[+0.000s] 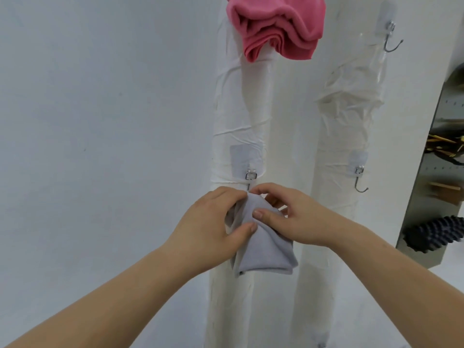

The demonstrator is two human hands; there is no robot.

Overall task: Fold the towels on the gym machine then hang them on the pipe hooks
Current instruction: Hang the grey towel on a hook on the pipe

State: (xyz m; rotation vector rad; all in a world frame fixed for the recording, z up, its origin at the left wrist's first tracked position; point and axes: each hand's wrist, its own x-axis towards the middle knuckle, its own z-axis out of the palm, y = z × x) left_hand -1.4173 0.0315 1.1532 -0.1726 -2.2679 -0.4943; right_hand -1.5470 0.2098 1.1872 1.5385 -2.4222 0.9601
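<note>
A folded grey towel (pixel 263 249) hangs against the left white pipe (pixel 241 109), its top bunched just under a metal hook (pixel 251 175). My left hand (pixel 208 222) pinches the towel's upper left edge with thumb and fingers. My right hand (pixel 291 214) grips the top right of the towel, thumb pressed on the cloth. The hook's lower tip is hidden behind my fingers. A pink towel (pixel 276 26) hangs bunched high on the same pipe.
A second wrapped pipe (pixel 346 126) stands to the right with two bare hooks, one high (pixel 391 38) and one lower (pixel 360 179). At the far right is a shelf (pixel 426 197) holding a dark spiked roller (pixel 437 233). A white wall fills the left.
</note>
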